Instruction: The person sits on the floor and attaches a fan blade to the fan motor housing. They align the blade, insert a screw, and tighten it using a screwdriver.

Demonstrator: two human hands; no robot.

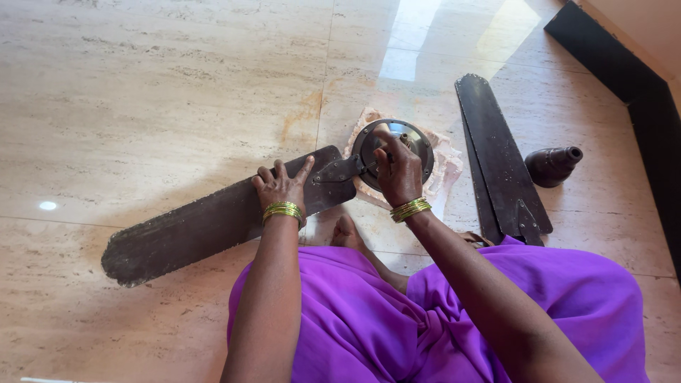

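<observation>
Fan blade (213,220) flat on the floor (142,85), long and dark, running from lower left up toward the middle, its metal bracket (339,170) meeting the motor (394,152). Motor round, dark with a shiny rim, resting on a pale rag (445,164) just ahead of the knees. Left hand (282,188) pressed palm-down on the blade near its bracket end, fingers spread wide and lying flat on the dark surface, thumb angled out toward the bracket. Right hand (399,174) on top of the motor, fingers curled in narrow around something small at the hub; cannot tell what exactly, since the knuckles cover it. Gold and green bangles (284,211) on both wrists. Purple cloth (397,319) draped over the lap, filling the lower part of the view, with a bare foot (347,232) poking out just below the motor. To the right, well apart from the hands, two more blades (500,163) stacked one over the other, pointing away, brackets toward the lap. Just beside them, a dark bell-shaped cover (552,165) lying on its side. Black skirting (624,78) along the far right edge where floor meets wall. Bright window glare on the polished tiles beyond the motor.
</observation>
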